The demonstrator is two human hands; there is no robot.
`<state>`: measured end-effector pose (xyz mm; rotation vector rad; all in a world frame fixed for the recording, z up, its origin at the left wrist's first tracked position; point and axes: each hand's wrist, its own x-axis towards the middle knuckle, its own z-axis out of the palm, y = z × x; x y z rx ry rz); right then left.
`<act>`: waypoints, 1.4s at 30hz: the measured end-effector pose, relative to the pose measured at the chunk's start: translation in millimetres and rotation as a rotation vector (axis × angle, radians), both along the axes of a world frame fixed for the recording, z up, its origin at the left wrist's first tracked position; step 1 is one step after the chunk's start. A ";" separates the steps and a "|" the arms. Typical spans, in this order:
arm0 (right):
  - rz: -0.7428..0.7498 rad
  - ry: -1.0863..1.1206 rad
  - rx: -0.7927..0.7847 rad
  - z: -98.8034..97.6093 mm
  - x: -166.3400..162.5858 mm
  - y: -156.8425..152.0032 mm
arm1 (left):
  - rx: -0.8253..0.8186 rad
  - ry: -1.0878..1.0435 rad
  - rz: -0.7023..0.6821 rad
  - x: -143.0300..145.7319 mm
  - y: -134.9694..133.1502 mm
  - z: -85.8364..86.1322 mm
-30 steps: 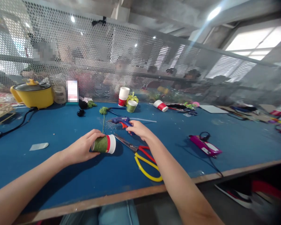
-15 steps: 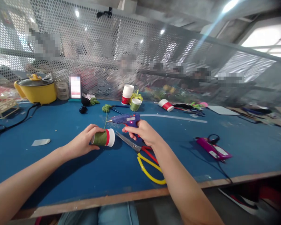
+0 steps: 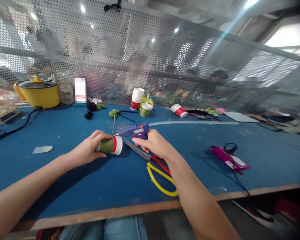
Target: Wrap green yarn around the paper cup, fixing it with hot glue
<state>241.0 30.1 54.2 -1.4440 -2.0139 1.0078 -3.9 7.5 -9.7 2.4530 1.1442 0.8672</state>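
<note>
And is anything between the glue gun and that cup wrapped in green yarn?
Nothing visible blocks it. The right hand holds the glue gun, nozzle right by the cup; contact is unclear. The left hand grips the cup. A green yarn strand rises close to the nozzle.

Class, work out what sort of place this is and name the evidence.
Probably a craft workshop: a blue plastic glue gun, a white-and-red paper cup wrapped in green yarn, and large metal scissors with red and yellow handles are at a blue-topped worktable.
</note>
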 end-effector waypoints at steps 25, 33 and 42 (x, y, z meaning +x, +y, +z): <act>-0.004 -0.030 0.007 1.8 -1.8 -2.7 | -0.016 0.002 0.009 -0.5 1.5 0.4; 0.005 -0.028 -0.013 2.2 -1.0 -3.1 | -0.013 0.000 0.018 -0.6 2.6 -0.5; 0.015 -0.021 0.002 0.3 -1.2 -2.0 | -0.022 0.015 0.004 -1.3 3.0 -0.1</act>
